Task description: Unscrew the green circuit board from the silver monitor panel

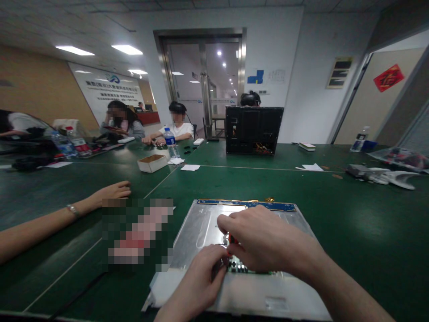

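Over the metal panel (208, 230) on the bench (362, 219), right hand (268, 239) is gripping some red thing (232, 243); left hand's (201, 277) curled alongside, can't tell if it's holding anything.

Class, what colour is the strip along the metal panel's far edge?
The strip is mainly blue, shown in the head view.

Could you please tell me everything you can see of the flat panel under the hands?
The flat panel is silvery and looks like metal, with a rounded outline on its surface and a whiter near part. A narrow blue strip runs along its far edge; part of a green circuit board shows near the fingers. It lies flat on the green table. The left hand and right hand, the latter gripping a red item, cover its middle, hiding their exact contact.
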The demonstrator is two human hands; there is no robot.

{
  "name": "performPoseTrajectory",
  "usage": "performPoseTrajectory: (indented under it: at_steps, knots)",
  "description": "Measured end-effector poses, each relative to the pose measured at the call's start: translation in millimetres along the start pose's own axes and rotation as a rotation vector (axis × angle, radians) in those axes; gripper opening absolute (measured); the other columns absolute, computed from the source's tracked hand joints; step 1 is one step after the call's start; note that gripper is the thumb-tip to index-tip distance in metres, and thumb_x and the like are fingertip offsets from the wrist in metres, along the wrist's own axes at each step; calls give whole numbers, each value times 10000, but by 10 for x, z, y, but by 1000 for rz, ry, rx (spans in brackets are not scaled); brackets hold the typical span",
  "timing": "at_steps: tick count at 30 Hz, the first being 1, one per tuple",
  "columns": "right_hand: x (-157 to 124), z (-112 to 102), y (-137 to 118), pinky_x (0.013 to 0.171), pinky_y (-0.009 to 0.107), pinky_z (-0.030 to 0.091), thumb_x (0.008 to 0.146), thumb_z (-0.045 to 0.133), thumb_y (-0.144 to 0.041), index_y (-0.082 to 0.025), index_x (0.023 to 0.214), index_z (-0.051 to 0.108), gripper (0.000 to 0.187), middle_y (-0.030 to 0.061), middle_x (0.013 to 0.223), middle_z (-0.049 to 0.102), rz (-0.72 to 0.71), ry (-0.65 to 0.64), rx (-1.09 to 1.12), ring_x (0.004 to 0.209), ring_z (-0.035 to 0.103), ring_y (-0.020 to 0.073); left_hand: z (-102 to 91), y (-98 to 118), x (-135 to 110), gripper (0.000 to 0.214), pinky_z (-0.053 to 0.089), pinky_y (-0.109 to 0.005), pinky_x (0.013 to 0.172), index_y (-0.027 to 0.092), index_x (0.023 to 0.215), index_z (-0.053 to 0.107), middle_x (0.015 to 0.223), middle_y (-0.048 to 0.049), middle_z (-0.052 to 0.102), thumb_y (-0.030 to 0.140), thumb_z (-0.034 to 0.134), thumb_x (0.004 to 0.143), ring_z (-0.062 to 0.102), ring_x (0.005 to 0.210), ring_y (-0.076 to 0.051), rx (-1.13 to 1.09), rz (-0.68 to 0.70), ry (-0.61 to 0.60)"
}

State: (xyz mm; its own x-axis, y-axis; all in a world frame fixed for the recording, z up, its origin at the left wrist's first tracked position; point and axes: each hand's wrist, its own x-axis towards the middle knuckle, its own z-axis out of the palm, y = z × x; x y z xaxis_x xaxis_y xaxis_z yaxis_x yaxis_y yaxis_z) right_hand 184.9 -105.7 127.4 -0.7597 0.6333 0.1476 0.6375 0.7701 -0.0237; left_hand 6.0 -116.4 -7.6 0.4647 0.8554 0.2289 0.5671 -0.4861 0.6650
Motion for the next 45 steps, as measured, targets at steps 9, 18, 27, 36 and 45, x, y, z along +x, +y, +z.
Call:
performPoseTrajectory:
  at_steps: [9,18,27,36,45]
  knots:
    - [-20,-11,0,473,278,232,799,541,-292,-180,943,531,183,44,839,646,-25,-24,43,643,551,153,-1,7,-4,143,429,-289,714,184,815,584,814,-41,637,128,458,778,564,774,-199,-9,-1,23]
    - [8,-8,-2,460,278,200,795,508,-240,-174,937,521,158,35,777,646,11,0,10,603,549,152,-18,17,7,140,423,-287,709,179,814,567,825,-41,628,106,450,790,562,779,-193,16,9,-3]
    - [-32,2,-4,462,271,223,795,529,-302,-183,924,514,176,38,826,640,-22,19,39,627,537,150,-17,13,1,196,437,-304,768,182,893,594,882,-51,645,99,450,789,579,832,-203,-16,13,-11]
    - [16,18,-9,449,274,187,820,510,-285,-174,946,502,168,35,755,647,23,12,-10,574,540,148,-1,-5,6,176,433,-295,733,184,862,579,834,-41,632,97,444,789,569,793,-195,12,31,9]
    - [-32,-2,-13,461,275,223,801,508,-280,-179,937,505,170,44,819,630,-30,-1,36,611,511,148,-1,-8,0,142,442,-294,732,182,853,590,838,-50,635,133,472,791,571,794,-202,3,30,15]
